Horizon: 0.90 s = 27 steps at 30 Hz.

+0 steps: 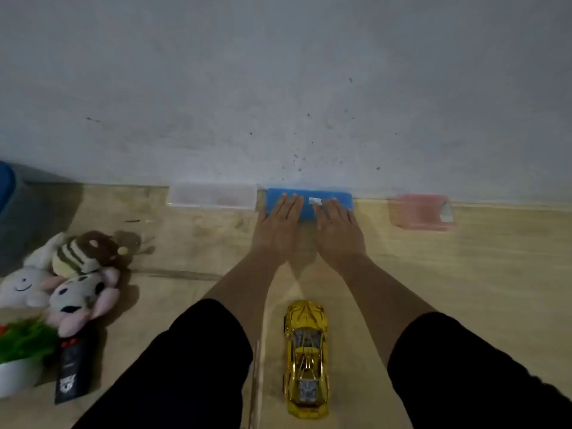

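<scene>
Right now my fingers (294,205) lie straight and flat: left hand (280,226) and right hand (336,229) rest palm-down on the blue plastic box (342,201), which sits against the wall (278,88) between a clear box (213,196) and a pink box (422,212). I judge I'm steadying it. Next my fingers must hook its edges to draw it back.

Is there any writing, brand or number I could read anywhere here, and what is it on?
Nothing reads clearly.
Black packet by the plush toys: white print at its lower end, too blurred to read.
Blue box: white sticker, blurred, no letters legible.
Pink box: white patch at its right end, blurred.
</scene>
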### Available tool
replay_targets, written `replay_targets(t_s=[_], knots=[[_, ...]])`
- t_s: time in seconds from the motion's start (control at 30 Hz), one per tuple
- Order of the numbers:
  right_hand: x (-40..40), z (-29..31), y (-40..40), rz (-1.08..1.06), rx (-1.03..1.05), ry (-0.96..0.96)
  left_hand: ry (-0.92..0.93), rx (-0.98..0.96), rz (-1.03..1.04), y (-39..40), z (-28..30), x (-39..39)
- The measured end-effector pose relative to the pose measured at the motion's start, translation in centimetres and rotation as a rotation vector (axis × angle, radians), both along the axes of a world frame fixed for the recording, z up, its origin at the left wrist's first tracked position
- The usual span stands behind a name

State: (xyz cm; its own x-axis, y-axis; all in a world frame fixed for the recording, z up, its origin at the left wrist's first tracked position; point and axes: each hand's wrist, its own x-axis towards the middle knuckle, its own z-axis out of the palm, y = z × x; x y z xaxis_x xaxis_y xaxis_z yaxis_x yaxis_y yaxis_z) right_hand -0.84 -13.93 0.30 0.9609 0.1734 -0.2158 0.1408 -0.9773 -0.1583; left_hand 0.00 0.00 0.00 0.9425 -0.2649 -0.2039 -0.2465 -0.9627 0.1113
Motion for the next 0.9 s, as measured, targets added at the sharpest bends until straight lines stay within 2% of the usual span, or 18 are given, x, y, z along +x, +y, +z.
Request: replay_targets(t_s=[0.2,0.33,0.43,0.63,0.77,0.9], knots=[[2.1,-3.2,-0.5,0.110,-0.130,-0.088,-0.019,0.054,0.046,-0.8,-3.2,1.6],[2.0,-4.3,-0.5,0.226,-0.427,-0.311,-0.164,0.014,0.077,-0.8,-3.1,2.4],[2.9,-4.0,-0.4,0.337,-0.544,-0.408,-0.291,0.034,0.038,-0.8,-2.6,2.6],[4.5,-3.2,-2.1,0.529,-0.648,-0.479,-0.222,0.012,0.060,-1.3,-2.5,2.7],[4.9,-3.2,-2.3,0.577,-0.655,-0.474,-0.239,-0.002,0.068,-1.1,-2.2,2.7],[5.2,-3.5,-2.6,0.628,-0.658,-0.572,-0.220,-0.029,0.107,-1.1,-2.1,2.5]])
